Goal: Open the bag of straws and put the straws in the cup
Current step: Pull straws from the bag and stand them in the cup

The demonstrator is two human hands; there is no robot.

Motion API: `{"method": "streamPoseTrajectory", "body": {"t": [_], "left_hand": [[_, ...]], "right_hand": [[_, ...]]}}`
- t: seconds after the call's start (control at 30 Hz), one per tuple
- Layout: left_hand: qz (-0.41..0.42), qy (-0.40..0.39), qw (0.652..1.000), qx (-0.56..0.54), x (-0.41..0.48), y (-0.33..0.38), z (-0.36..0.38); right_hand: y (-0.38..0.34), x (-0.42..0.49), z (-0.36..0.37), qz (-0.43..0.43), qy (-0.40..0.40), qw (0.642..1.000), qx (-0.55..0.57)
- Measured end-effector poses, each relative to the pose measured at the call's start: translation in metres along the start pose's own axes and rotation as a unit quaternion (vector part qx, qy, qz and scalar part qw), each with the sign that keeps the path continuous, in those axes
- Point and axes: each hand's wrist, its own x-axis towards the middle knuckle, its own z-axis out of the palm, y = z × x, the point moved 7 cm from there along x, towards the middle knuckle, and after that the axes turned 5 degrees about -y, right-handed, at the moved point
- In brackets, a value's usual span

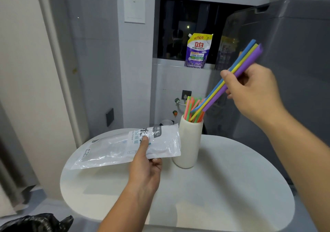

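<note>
Now the right hand (253, 92) pinches three straws (249, 57), tips at the cup (189, 142) near the table's (214, 187) far edge; the left hand (144, 167) grips the bag (110, 147); tilt them steeper before release

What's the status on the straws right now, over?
Left hand pinches the bag above the table. Right hand grips three straws, tips at the mouth of the cup. Cup already holds a bunch of straws; nothing else blocks it.

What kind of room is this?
Likely a home laundry corner: a detergent pouch on the window ledge, a wall tap below it, and a big grey appliance, possibly a washer, beside the small white table.
</note>
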Motion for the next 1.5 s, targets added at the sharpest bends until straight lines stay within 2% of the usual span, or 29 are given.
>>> {"method": "streamPoseTrajectory", "body": {"t": [0.53, 0.83, 1.1, 1.23, 1.5], "left_hand": [[-0.001, 0.003, 1.0, -0.009, 0.005, -0.004, -0.004], [0.004, 0.01, 1.0, -0.01, 0.008, -0.004, -0.007], [0.0, 0.005, 1.0, -0.012, 0.008, -0.006, -0.007], [0.0, 0.007, 1.0, -0.012, 0.009, -0.006, -0.007], [0.0, 0.002, 1.0, -0.008, 0.008, -0.007, -0.007]], "right_hand": [[-0.017, 0.039, 0.015, -0.026, -0.068, 0.995, -0.068], [-0.006, 0.059, 0.042, -0.008, -0.119, 0.989, -0.09], [0.001, 0.063, 0.053, 0.002, -0.115, 0.99, -0.082], [-0.004, 0.067, 0.045, -0.012, -0.083, 0.994, -0.072], [0.006, 0.058, 0.056, 0.008, -0.097, 0.994, -0.053]]}}
